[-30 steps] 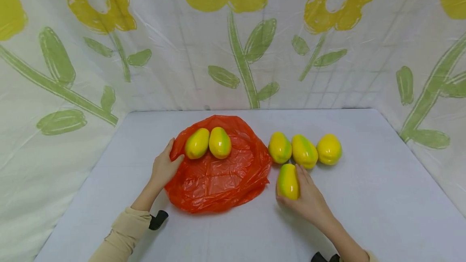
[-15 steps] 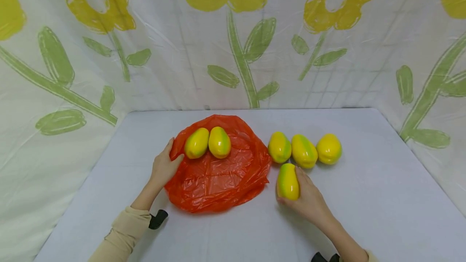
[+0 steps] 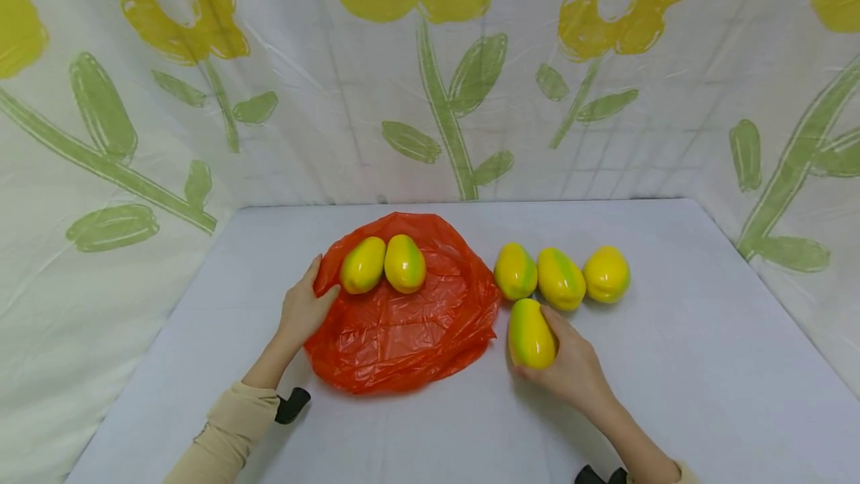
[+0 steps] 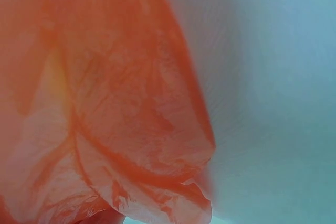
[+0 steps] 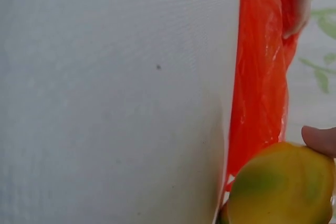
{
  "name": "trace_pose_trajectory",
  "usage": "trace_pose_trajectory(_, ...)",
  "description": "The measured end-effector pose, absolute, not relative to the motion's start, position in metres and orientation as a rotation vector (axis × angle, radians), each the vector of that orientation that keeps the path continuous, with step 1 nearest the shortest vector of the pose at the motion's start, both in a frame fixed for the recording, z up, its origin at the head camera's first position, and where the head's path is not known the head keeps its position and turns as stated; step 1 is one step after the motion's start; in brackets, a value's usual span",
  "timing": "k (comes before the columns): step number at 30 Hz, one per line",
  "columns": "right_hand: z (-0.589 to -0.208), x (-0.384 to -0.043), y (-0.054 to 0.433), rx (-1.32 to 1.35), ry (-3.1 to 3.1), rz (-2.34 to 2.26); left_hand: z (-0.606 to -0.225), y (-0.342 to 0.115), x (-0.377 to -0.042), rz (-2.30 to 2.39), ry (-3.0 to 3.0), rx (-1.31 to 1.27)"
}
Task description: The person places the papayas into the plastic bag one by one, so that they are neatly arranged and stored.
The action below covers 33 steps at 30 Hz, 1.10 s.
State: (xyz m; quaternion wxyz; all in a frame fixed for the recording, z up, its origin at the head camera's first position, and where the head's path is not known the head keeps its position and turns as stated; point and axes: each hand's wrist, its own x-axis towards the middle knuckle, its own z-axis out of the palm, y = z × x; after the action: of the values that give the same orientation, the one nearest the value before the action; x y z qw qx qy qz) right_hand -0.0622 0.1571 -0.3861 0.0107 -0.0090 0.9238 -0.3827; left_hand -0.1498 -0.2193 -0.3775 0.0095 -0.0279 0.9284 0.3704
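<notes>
My left hand holds the left rim of a red plastic bag, thumb over the inner side. The bag lies spread open on the table, and two glossy yellow-and-green papayas rest side by side in its back left part. Just right of the bag, my right hand grips another papaya, thumb on its near side and fingers on its right. The right wrist view shows this papaya large, the thumb on its edge. Red plastic fills much of the left wrist view.
A row of three papayas, among them the middle papaya, stands behind my right hand. The leftmost papaya is at the bag's right edge. A white-covered table reaches back to a flower-printed curtain.
The papaya in my right hand has tipped slightly, its top shifting up and left, and the right fingers have moved with it. My left hand and the bag have stayed put.
</notes>
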Motion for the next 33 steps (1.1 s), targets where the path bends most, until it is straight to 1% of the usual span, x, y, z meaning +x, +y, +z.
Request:
trace_pose_trajectory(13, -0.37, -0.064, 0.15, 0.019, 2.812, -1.355, -0.375, -0.218, -0.148, 1.144, 2.921, -0.091)
trace_pose_trajectory(19, -0.365, -0.066, 0.144, -0.024, 2.788, -1.412, -0.375, -0.218, -0.148, 1.145, 2.909, -0.092)
trace_pose_trajectory(33, -0.357, -0.085, 0.122, -0.068, 2.757, -1.591, -0.373, -0.219, -0.147, 1.151, 2.89, -0.102)
